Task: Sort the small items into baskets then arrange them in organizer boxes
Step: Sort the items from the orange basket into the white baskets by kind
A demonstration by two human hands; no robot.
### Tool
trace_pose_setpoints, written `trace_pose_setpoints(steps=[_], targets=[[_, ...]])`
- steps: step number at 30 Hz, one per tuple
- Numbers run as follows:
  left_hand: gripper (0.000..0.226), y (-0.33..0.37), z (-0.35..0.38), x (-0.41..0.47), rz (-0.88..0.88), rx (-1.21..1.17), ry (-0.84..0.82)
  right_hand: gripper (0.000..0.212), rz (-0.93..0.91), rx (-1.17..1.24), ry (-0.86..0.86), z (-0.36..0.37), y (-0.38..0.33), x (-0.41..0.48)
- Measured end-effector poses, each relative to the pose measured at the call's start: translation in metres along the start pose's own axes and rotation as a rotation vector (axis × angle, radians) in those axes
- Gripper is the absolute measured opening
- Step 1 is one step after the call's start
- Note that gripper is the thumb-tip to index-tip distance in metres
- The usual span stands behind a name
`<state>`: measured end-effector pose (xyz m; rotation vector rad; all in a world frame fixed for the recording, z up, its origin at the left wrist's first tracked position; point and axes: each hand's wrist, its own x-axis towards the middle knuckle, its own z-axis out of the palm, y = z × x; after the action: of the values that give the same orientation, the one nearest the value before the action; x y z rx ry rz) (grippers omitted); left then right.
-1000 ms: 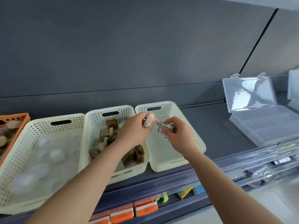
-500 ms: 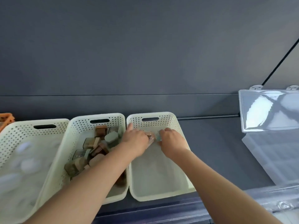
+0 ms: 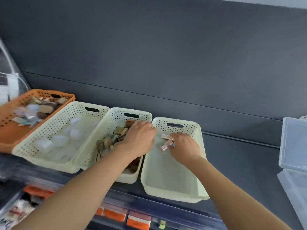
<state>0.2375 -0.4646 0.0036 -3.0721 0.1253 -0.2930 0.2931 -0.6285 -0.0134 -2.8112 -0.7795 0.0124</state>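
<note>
Right hand [image 3: 184, 146]: inside the rightmost cream basket [image 3: 174, 196], fingers curled against small packets [image 3: 167, 142] near its far end; whether pinching or merely touching, cannot tell. Left hand [image 3: 139, 138]: palm down, fingers loosely straight, over that basket's left rim. Blocks basket [image 3: 116, 113]: adjoining on the left. Organizer box [image 3: 292, 143]: clear, well to the right.

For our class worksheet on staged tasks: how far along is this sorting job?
Done: white round pieces lie in one cream basket, brown blocks in the next. In hand: the right hand sits at a few small packets in the third basket; the left hand hovers over the brown blocks. Left: the orange basket holds mixed items, and the clear organizer box looks unfilled, though it is blurred.
</note>
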Motion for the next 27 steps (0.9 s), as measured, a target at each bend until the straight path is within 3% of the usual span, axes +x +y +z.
trace_pose_setpoints(steps=[5, 13, 20, 27], targets=[[0.02, -0.044, -0.029, -0.042, -0.182, 0.031, 0.053, 0.041, -0.143, 0.033, 0.062, -0.016, -0.052, 0.005], [0.023, -0.138, -0.053, -0.139, -0.412, 0.135, -0.02, 0.041, -0.412, 0.1, 0.057, 0.001, -0.187, 0.013], [0.031, -0.246, -0.057, -0.222, -0.484, 0.11, -0.026, 0.039, -0.509, 0.084, 0.014, 0.033, -0.322, 0.017], [0.018, -0.339, -0.054, -0.263, -0.488, 0.067, -0.08, 0.03, -0.494, 0.13, 0.004, 0.059, -0.422, 0.035]])
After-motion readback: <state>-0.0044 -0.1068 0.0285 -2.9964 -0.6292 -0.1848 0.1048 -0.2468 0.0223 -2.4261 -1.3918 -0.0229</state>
